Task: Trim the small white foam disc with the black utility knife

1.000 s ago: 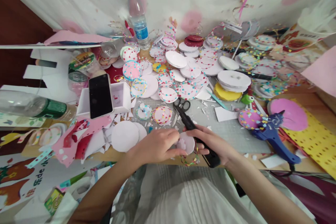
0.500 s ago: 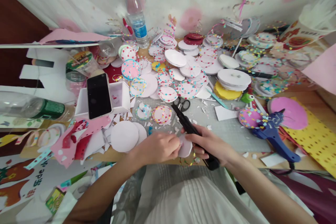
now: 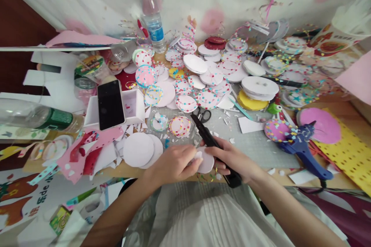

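Low at the front edge of the table, my left hand is closed, its thumb and fingertips on the left side of a small white disc. My right hand wraps round a black utility knife whose tip points up and away to the left. Fingers of that same hand also touch the disc's right edge. A beaded wire loop shows just below the disc. Black-handled scissors lie beyond the knife tip.
Decorated discs crowd the table's middle and back. At right lies a blue glue gun. On the left, a phone rests on a white box, with white discs in front. A water bottle stands behind.
The left fingers have shifted slightly left over the disc, so more of its white face shows. My right hand and the utility knife have stayed nearly still.
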{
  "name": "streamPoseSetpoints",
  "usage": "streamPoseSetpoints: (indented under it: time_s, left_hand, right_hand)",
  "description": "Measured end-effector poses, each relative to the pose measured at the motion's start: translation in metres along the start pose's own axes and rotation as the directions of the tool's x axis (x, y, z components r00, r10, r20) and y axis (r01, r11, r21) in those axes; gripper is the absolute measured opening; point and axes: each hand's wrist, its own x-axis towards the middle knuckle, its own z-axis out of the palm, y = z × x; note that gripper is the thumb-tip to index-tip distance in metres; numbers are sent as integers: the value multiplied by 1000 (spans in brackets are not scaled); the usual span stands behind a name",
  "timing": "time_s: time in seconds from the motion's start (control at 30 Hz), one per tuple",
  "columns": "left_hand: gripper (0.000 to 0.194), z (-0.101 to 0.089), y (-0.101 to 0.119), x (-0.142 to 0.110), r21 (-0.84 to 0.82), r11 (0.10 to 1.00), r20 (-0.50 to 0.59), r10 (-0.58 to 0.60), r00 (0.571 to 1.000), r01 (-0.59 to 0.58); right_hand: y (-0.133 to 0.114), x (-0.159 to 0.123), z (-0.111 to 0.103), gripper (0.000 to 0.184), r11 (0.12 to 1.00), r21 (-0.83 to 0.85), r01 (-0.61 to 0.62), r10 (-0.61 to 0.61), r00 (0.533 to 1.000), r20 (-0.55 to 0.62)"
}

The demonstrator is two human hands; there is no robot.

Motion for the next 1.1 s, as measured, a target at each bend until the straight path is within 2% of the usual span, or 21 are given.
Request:
streamPoseSetpoints:
  time_s: [0.1, 0.37, 0.5, 0.8, 1.1]
  left_hand:
    - [32, -7, 1, 3, 96, 992, 38, 79, 996, -82]
    - [18, -21, 2, 5, 255, 951, 185, 131, 974, -176]
    - [19, -22, 0, 6, 277, 935, 197, 170, 965, -221]
    - [14, -17, 0, 3, 260, 947, 211, 133, 968, -187]
    - [16, -9, -2, -2, 333, 902, 227, 205, 952, -274]
  right_hand:
    - [-1, 0, -1, 40, 1000, -2, -16, 16, 1000, 13]
    - [-1, -1, -2, 37, 998, 16, -65, 64, 996, 70]
    - [-2, -1, -4, 34, 996, 48, -80, 77, 995, 71]
    - [-1, -1, 0, 37, 998, 35, -51, 50, 999, 18]
    - [-1, -2, 1, 33, 998, -43, -48, 49, 999, 22]
